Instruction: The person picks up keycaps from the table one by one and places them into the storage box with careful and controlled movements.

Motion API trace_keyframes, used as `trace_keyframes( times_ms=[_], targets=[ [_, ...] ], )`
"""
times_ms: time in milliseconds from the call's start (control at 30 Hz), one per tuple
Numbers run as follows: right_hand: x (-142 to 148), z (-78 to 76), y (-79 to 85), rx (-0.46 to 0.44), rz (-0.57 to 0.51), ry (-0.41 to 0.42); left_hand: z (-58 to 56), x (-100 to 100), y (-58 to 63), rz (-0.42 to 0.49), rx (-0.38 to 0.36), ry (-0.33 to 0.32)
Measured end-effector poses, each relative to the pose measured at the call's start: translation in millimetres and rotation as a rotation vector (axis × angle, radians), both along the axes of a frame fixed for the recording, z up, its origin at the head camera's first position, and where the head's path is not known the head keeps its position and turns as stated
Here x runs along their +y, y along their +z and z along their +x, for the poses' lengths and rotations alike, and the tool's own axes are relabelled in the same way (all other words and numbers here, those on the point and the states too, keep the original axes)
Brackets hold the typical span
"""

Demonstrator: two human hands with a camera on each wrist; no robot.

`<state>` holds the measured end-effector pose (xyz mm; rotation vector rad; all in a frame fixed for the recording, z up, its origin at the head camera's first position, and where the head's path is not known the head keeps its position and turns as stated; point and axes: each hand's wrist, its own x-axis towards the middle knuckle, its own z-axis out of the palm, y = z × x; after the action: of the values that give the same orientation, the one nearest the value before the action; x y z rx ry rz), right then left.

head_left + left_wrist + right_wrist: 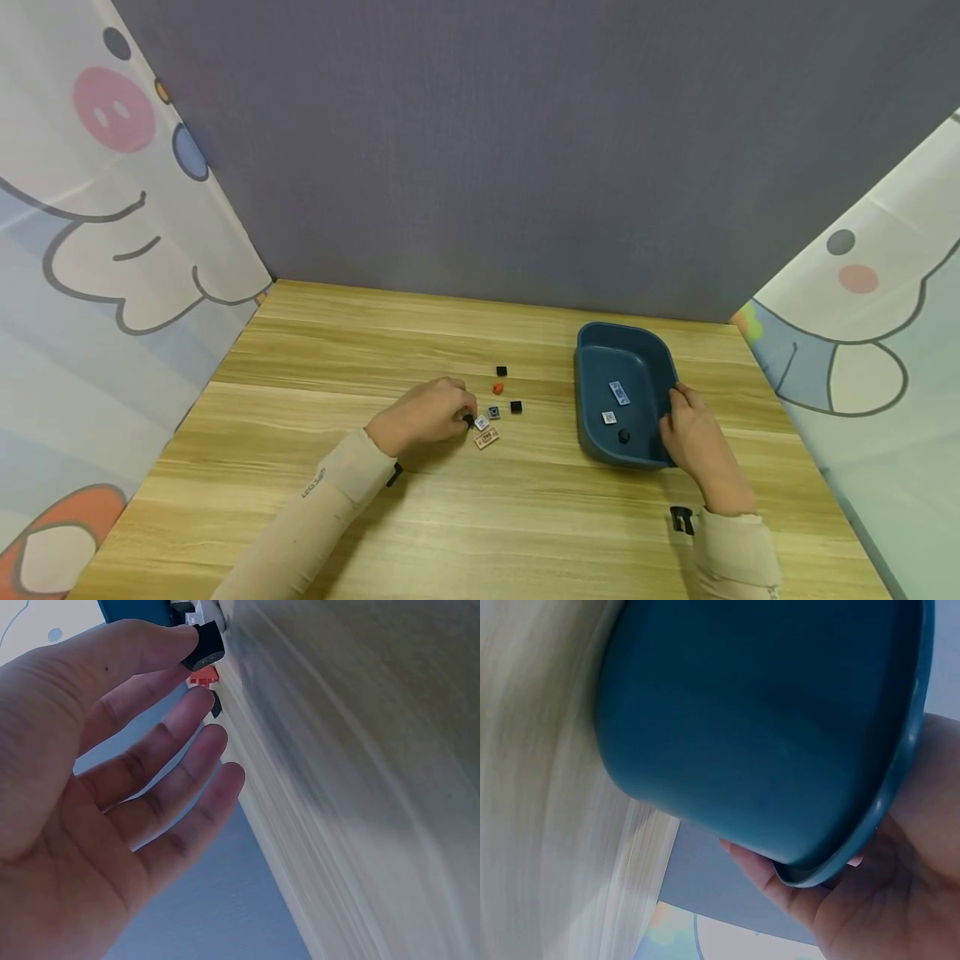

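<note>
Between thumb and index finger, my left hand (431, 410) pinches a small black block (205, 648) low over the wood table; the other fingers are loosely bent. Just beside it lie a white printed tile (482, 423), a tan printed tile (487, 437) and a dark square tile with a pale pattern (493, 412). My right hand (697, 437) grips the right rim of a blue-teal plastic bin (757, 727). Inside the bin are a pale blue oblong tile (618, 393), a white square tile (609, 417) and a black piece (624, 435).
Beyond the left hand lie a small orange-red piece (498, 388) and two black square pieces, one nearer (516, 407) and one farther back (502, 371). A grey panel (480, 167) stands along the table's back edge, with cartoon-printed sheets (862, 300) at both sides.
</note>
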<state>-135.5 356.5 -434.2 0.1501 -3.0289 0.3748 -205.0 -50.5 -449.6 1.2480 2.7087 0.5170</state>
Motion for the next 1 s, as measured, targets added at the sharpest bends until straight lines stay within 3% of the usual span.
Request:
trace_keyframes(
  times_ms=[233,533,1000],
  targets=[
    [0.6,0.0,0.1,-0.003,-0.006,-0.002,-4.7,7.2,1.2,0.031,-0.003,0.013],
    [1.5,-0.4,-1.3,0.007,-0.009,0.007,-14.7,36.9,11.2,0.075,0.008,0.035],
    [0.6,-0.4,-2.2,0.029,-0.01,0.013,-25.8,116.5,34.6,0.087,0.106,-0.045]
  ],
)
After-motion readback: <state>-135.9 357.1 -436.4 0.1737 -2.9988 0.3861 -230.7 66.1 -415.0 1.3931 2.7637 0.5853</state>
